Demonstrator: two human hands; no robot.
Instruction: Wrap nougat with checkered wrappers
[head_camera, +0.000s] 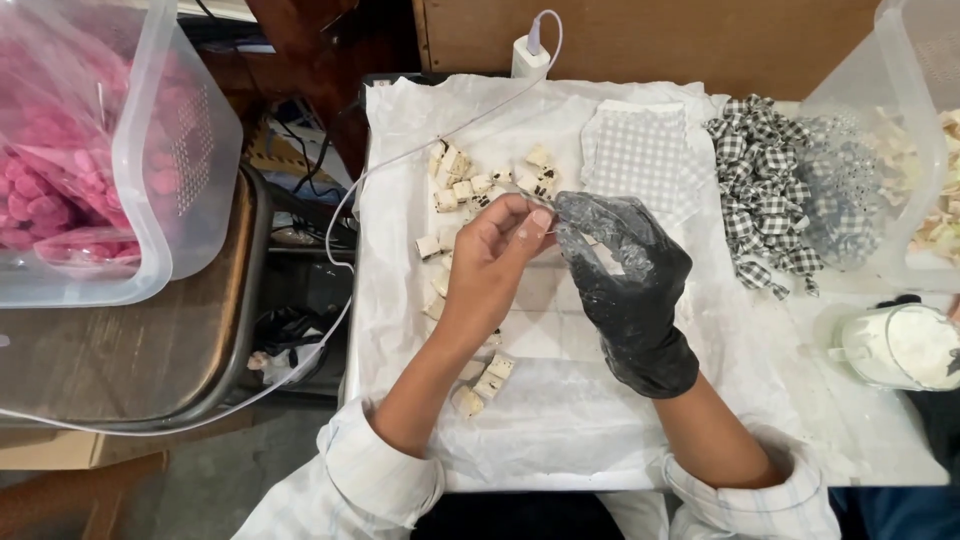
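Fingertips of both hands meet at the middle of the frame, above the crinkled white paper sheet (560, 420) that covers the table. The bare left hand (495, 250) pinches thumb against forefinger on something too small to make out, and the right hand in a black glove (625, 270) closes its fingertips on the same spot from the right, with a bit of clear film at the tips. Whatever they share runs roughly left to right between the two pinches. Small cream fabric rolls with dark specks (480, 185) lie scattered just above and left of the hands, more of them below the left wrist, so the left hand is nearer them. Black-and-white checked bows (760, 190) are heaped at upper right, well apart.
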